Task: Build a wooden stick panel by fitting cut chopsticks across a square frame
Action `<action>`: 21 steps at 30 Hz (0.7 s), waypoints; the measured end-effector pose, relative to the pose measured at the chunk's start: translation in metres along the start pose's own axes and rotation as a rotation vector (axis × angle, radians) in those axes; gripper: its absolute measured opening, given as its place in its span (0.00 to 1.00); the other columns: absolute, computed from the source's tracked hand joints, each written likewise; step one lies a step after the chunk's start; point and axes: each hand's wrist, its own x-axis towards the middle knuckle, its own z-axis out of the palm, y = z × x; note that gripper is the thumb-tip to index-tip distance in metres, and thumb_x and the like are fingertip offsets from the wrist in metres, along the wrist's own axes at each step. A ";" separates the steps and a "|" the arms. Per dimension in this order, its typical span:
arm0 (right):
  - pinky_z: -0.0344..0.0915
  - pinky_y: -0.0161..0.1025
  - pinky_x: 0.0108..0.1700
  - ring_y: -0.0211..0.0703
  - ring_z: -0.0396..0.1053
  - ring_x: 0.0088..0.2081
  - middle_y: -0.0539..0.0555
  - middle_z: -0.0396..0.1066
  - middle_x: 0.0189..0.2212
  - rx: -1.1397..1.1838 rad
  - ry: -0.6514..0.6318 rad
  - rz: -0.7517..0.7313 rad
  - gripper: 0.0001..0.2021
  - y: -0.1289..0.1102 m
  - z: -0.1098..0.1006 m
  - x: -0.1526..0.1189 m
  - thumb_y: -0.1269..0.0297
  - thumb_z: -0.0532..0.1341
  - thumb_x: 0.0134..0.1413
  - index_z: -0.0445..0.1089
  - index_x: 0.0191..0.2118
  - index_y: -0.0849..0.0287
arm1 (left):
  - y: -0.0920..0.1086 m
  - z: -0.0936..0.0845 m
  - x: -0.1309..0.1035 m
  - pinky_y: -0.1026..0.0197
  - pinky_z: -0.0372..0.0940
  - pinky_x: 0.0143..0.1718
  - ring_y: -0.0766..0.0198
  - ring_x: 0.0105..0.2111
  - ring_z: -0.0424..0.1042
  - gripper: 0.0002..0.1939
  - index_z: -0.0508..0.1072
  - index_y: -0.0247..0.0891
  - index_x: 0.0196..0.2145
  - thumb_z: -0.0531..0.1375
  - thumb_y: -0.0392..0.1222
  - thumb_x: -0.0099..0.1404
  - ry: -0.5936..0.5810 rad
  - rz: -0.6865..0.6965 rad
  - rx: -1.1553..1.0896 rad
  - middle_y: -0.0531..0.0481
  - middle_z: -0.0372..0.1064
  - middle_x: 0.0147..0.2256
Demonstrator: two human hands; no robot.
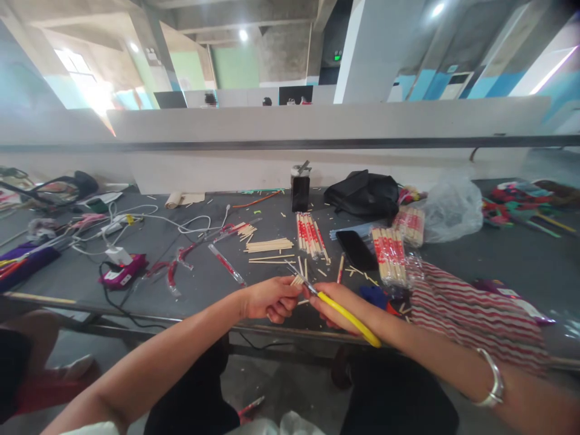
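Near the table's front edge, my left hand (273, 298) is closed on short pale wooden sticks (297, 280). My right hand (333, 305) is wrapped round a cutting tool with yellow handles (351, 317); its metal jaws touch the sticks beside my left fingers. Just beyond lie a pile of loose sticks (269, 245) and a row of sticks in red-and-white wrappers (312, 234). A long clear wrapper with red print (227, 264) rests to the left of them.
The dark table (254, 211) also bears a phone (356, 250), a black bag (362, 192), wrapped stick bundles (389, 256), a striped cloth (471, 311), a plastic bag (453, 208), white cables (149, 211) and a dark container (300, 192). A person's leg shows at lower left.
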 end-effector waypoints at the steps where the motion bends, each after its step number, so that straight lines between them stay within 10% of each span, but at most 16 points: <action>1: 0.56 0.33 0.23 0.37 0.63 0.20 0.47 0.65 0.15 -0.007 -0.005 0.009 0.08 -0.001 -0.001 0.002 0.63 0.55 0.55 0.68 0.28 0.57 | 0.000 0.000 0.001 0.74 0.38 0.15 0.75 0.16 0.36 0.13 0.63 0.42 0.38 0.57 0.53 0.63 -0.003 0.004 -0.007 0.63 0.38 0.19; 21: 0.57 0.31 0.28 0.39 0.64 0.28 0.50 0.66 0.23 -0.099 -0.036 0.010 0.06 0.006 0.006 0.010 0.69 0.54 0.51 0.65 0.26 0.60 | -0.002 -0.017 -0.005 0.75 0.37 0.13 0.75 0.16 0.34 0.12 0.64 0.40 0.38 0.55 0.52 0.64 0.047 0.043 -0.064 0.62 0.36 0.18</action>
